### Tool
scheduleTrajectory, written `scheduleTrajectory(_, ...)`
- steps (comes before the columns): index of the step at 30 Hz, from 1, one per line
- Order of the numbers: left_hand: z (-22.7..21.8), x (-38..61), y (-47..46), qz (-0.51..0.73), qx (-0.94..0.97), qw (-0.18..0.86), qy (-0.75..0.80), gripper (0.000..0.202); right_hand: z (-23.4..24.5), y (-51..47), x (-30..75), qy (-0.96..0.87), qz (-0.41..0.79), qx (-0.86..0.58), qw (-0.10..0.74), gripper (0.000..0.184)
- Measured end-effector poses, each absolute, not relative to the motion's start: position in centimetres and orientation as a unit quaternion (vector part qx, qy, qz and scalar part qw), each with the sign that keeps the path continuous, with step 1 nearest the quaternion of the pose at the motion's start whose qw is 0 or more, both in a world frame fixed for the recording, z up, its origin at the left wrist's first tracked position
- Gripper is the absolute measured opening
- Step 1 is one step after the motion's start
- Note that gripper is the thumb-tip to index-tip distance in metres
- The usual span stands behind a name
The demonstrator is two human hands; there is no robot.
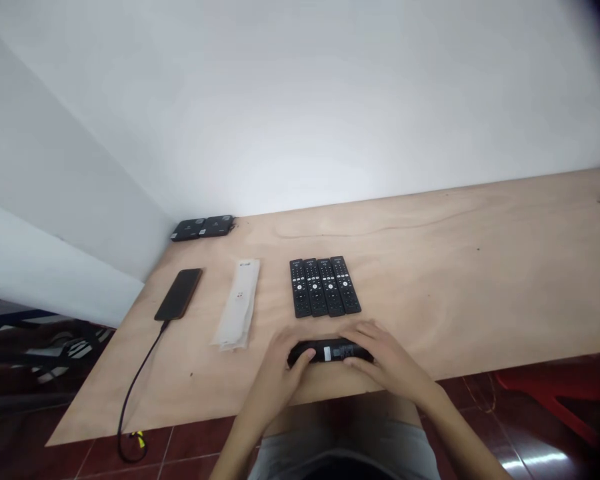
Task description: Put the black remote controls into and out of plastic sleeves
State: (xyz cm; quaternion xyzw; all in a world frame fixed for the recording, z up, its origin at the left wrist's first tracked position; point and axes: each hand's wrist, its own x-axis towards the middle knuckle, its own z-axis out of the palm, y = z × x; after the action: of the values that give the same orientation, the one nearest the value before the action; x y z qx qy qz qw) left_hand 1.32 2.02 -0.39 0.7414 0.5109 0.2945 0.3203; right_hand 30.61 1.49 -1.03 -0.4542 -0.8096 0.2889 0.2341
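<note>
Left of the black remote (330, 350) you have a phone (179, 294) on its cable (135, 393), then a whitish packet (236, 305). Your left hand (280, 373) and right hand (385, 353) press in on the remote's ends, fingers curled over it, above the plywood table (455, 280). Its white label (327, 353) stays unreadable (too small). Four black remotes (325, 287) lie just behind it.

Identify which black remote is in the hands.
The black remote lying crosswise between the left hand and right hand, a white label showing; the four other remotes lie side by side beyond it, untouched.
</note>
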Motion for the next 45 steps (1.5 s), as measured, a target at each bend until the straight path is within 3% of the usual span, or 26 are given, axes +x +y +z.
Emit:
scheduleTrajectory(3,0.1,1.7,1.8,0.259,0.795,0.216,0.505,0.033,-1.5,1.4,30.6,-0.803,0.274,-0.464,0.255,0.044)
scheduleTrajectory(5,0.4,1.6,1.9,0.227,0.824,0.199,0.479,0.044,-1.9,1.4,30.7,-0.797,0.269,-0.468,0.271,0.046)
scheduleTrajectory(7,0.6,1.4,2.3,0.211,0.839,0.221,0.450,0.054,-2.2,1.5,30.8,-0.792,0.276,-0.467,0.280,0.051)
scheduleTrajectory(12,-0.1,-0.4,3.1,0.286,0.820,0.267,0.417,0.049,-2.1,1.6,31.1,-0.779,0.317,-0.457,0.288,0.049)
scheduleTrajectory(22,-2.1,-6.1,1.3,0.373,0.652,0.423,0.508,0.046,-2.0,1.7,31.3,-0.771,0.326,-0.464,0.289,0.045)
scheduleTrajectory(27,-1.9,-5.0,1.2,0.381,0.662,0.381,0.521,0.056,-2.2,1.7,31.4,-0.778,0.320,-0.458,0.286,0.046)
scheduleTrajectory(33,-1.5,-0.9,2.3,0.393,0.783,0.264,0.404,0.030,-2.2,1.6,31.5,-0.788,0.318,-0.440,0.290,0.047)
scheduleTrajectory(45,-2.0,0.9,2.5,0.373,0.819,0.229,0.370,0.025,-1.6,1.7,31.1,-0.802,0.316,-0.426,0.277,0.046)
